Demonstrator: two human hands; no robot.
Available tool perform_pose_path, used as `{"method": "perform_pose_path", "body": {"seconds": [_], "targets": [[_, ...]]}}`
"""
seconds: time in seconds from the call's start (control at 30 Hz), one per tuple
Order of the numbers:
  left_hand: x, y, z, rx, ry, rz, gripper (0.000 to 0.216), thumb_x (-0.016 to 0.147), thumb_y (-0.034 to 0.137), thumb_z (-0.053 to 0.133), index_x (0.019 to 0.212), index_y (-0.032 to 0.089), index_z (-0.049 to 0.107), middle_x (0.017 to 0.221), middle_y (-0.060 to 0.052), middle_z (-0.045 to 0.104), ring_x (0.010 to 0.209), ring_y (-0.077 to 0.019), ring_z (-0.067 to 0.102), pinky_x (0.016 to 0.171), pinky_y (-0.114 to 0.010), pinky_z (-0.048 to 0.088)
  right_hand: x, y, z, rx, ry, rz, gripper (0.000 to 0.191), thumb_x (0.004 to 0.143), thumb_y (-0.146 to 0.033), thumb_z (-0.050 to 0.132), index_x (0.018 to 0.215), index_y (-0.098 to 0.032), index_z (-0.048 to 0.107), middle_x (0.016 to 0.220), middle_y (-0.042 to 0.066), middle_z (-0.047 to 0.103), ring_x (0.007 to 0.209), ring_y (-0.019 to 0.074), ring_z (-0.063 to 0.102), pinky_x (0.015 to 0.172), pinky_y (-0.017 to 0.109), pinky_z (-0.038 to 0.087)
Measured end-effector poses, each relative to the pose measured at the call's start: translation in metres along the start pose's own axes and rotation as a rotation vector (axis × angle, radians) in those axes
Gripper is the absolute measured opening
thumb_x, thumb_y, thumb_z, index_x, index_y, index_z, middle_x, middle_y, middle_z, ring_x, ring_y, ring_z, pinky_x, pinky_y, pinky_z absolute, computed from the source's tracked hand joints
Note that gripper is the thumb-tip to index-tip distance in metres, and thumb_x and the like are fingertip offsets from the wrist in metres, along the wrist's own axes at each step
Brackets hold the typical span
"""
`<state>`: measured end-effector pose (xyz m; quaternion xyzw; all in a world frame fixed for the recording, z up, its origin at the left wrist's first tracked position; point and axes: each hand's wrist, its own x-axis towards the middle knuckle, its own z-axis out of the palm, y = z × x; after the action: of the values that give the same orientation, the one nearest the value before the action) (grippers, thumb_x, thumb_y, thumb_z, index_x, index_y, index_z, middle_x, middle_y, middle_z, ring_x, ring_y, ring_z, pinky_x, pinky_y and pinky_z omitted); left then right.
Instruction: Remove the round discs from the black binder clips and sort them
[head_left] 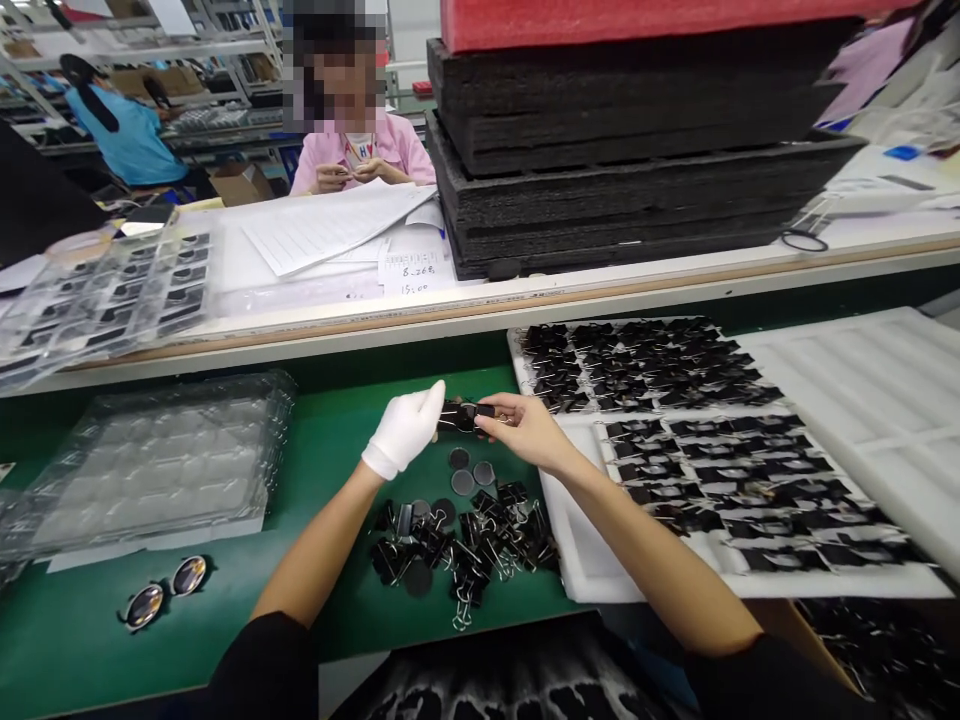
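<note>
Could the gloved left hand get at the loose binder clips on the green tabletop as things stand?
Probably yes: the loose binder clips lie uncovered, and nothing visible blocks the left hand. But it holds a black clipped piece, which it may need to release first.

Printed papers [322, 225] beside a black stack [615, 195], a pink-sleeved co-worker [405, 150] behind.

Hands [405, 430], left gloved, hold black binder clips [465, 416] over green table [330, 430], near loose clip pile [491, 530].
</note>
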<state>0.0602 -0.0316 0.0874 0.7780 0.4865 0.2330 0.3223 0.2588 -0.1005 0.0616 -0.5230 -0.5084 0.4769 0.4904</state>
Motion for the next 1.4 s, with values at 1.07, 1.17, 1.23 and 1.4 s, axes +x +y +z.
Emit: {"method": "perform_pose_path", "body": {"seconds": [1.07,1.17,1.23,1.4], "targets": [[-0.044,0.116,0.135,0.461,-0.288,0.847,0.031,0.097,0.05,0.06,0.096,0.022,0.072,0.08,-0.004,0.068,0.079,-0.0212,0.065,0.074,-0.036,0.044,-0.219,0.105,-0.048,-0.909,1.074,-0.859,0.021,0.085,-0.018,0.064,0.103,-0.027,0.058,0.1,0.004,0.048,0.09,0.0205,0.053,0.079,0.038,0.047],[-0.068,0.135,0.166,0.561,-0.284,0.988,0.034,0.098,0.051,0.056,0.095,0.02,0.071,0.072,-0.004,0.066,0.07,-0.0226,0.065,0.065,-0.036,0.042,-0.229,0.118,-0.063,-0.907,1.339,-0.611,0.033,0.082,-0.02,0.069,0.108,-0.027,0.05,0.105,0.006,0.043,0.093,0.023,0.048,0.078,0.04,0.046],[-0.079,0.142,0.189,0.689,-0.235,1.016,0.037,0.099,0.05,0.053,0.099,0.017,0.071,0.068,-0.006,0.065,0.064,-0.024,0.065,0.061,-0.037,0.042,-0.231,0.121,-0.077,-0.917,1.386,-0.384,0.04,0.082,-0.024,0.073,0.113,-0.024,0.048,0.111,0.008,0.042,0.1,0.0259,0.048,0.084,0.043,0.044],[-0.09,0.144,0.227,0.855,-0.154,0.919,0.041,0.103,0.05,0.044,0.1,0.017,0.069,0.066,-0.008,0.066,0.056,-0.0249,0.063,0.054,-0.035,0.041,-0.236,0.127,-0.101,-0.828,1.364,-0.005,0.051,0.087,-0.047,0.073,0.12,-0.019,0.047,0.118,0.013,0.043,0.11,0.0317,0.046,0.094,0.05,0.036]]}}
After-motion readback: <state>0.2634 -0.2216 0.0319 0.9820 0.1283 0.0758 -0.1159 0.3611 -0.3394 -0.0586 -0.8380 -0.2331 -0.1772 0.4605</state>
